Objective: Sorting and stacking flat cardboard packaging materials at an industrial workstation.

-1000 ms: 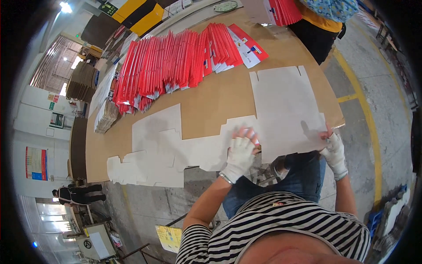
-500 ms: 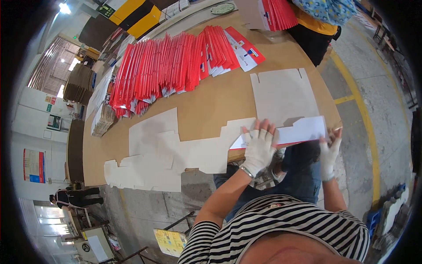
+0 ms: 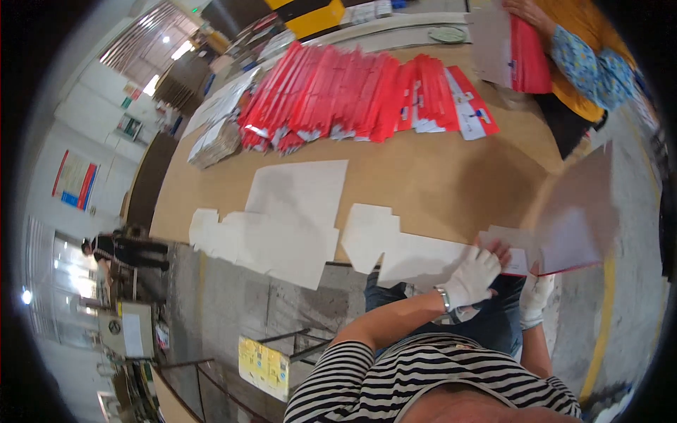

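Note:
At the table's near edge, a cardboard box blank [image 3: 578,215] is partly folded, its right panel raised at a slant with a red lower edge. My right hand [image 3: 536,297], in a fingerless-tip white glove, pinches its lower edge below the fold; part of the fingers is hidden behind the card. My left hand [image 3: 476,278], gloved alike, lies over the blank's left part with fingers stretched out. Directly left of it extends a flat pale cardboard piece [image 3: 419,255]. Further left, other flat die-cut blanks [image 3: 289,229] overlap on the table.
A long row of red folded cartons [image 3: 317,92] stands across the brown table [image 3: 416,166]. Beside its left end is a stack of flat cardboard [image 3: 215,143]. A co-worker's hand [image 3: 529,14] holds red cartons at the far right. A yellow-topped stool [image 3: 264,366] stands at lower left.
The blank's right panel, flat before, is now raised. Both hands have shifted relative to the table, and my right hand has taken hold of the blank's edge. The view has also swung.

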Available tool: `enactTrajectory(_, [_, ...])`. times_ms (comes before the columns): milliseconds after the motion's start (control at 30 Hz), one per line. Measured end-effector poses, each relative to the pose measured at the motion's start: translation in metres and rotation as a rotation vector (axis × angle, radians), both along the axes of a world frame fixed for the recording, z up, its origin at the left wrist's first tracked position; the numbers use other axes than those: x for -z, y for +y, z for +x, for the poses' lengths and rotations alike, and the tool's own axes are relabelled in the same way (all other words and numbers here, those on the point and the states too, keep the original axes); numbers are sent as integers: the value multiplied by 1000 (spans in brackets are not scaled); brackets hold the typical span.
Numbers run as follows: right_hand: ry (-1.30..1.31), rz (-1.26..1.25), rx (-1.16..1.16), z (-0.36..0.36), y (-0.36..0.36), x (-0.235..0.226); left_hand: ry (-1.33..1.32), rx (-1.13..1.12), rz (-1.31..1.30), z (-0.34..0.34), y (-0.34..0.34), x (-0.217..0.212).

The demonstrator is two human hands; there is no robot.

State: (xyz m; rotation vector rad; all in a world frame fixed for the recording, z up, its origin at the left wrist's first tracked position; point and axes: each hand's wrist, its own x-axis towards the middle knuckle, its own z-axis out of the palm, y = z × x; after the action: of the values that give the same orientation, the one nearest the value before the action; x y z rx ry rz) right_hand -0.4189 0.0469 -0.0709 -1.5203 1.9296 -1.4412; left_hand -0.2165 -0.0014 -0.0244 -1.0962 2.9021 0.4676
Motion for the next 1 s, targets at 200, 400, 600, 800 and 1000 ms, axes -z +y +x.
enactTrajectory(200, [926,-11,-312,-21,-50,-3,85,-7,-67,49,16,-4])
enactTrajectory(400, [906,116,-446,-39,-60,-14,275,-215,-330,176,24,31])
enactTrajectory(600, [373,67,-339,-56,-62,11,560,-365,30,175,-19,24])
enactTrajectory(800, [700,62,-541,-26,-56,-28,251,-557,-180,132,-40,28])
enactTrajectory(1000, [922,91,-750,44,-62,-45,158,-302,-244,126,-29,-3])
